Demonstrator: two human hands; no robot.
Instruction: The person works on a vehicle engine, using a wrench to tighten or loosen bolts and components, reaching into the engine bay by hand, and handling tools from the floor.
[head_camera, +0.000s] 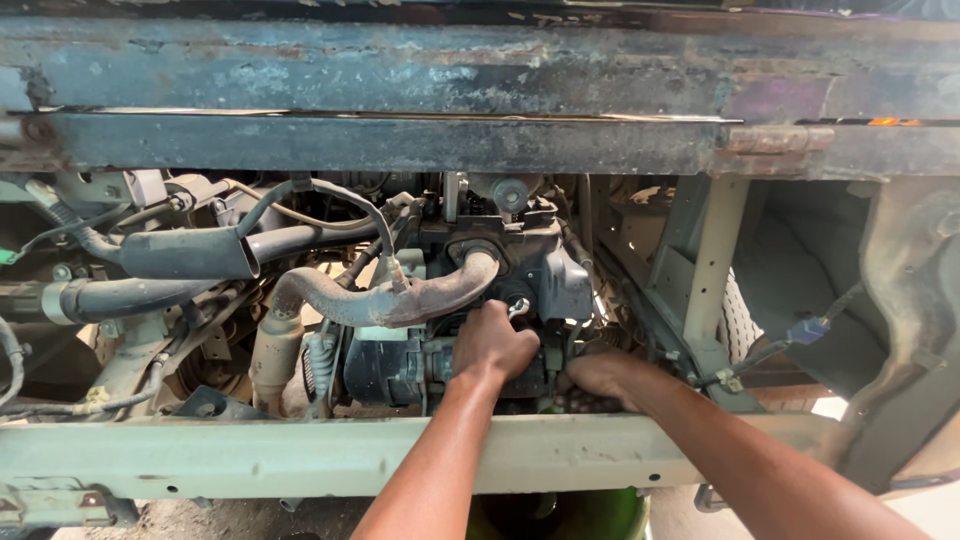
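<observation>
While closed around a small shiny wrench (518, 306) at centre frame, left hand (492, 342) bears on the dark engine assembly (520, 270), wrist straight for leverage. Right hand (600, 375), lower right of centre, reaches beneath the same unit; grip state cannot be told. Rusty curved pipe (385, 300) left of the hands. Pale green frame rail (250, 455) crossing below both forearms.

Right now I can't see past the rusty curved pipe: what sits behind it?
Behind the rusty curved pipe sits a dark engine block with hoses. The left hand covers part below; the right hand reaches lower.
</observation>
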